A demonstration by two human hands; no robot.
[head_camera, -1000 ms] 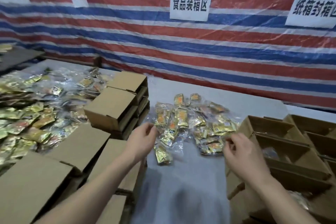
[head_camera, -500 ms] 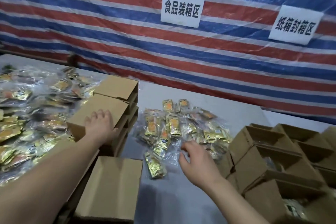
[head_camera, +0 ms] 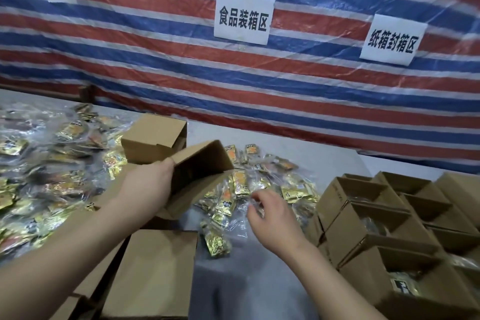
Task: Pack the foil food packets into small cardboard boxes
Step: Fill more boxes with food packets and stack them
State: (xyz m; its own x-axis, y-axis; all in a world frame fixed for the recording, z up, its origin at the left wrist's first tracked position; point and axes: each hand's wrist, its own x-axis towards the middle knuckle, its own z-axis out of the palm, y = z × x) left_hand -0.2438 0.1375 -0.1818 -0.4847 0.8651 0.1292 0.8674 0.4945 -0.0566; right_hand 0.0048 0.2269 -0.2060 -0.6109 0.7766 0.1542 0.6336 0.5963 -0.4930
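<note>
My left hand (head_camera: 148, 187) grips a small empty cardboard box (head_camera: 201, 166), lifted and tilted with its open mouth facing right, above the table. A heap of gold foil food packets in clear wrap (head_camera: 262, 184) lies on the grey table just right of the box. My right hand (head_camera: 270, 213) hovers over the near edge of this heap with fingers loosely curled, touching the clear wrap; I cannot tell whether it pinches a packet. One loose packet (head_camera: 217, 240) lies nearer to me.
A stack of shut boxes (head_camera: 153, 138) stands behind my left hand, more flat ones (head_camera: 153, 270) lie near me. Several open boxes (head_camera: 376, 210), some holding packets, fill the right. A large spread of packets (head_camera: 44, 163) covers the left. A striped tarp (head_camera: 233, 86) with paper signs hangs behind.
My left hand has lifted a box off the stack and swung it right, tilted, over the packet heap. My right hand stays at the heap's near edge.
</note>
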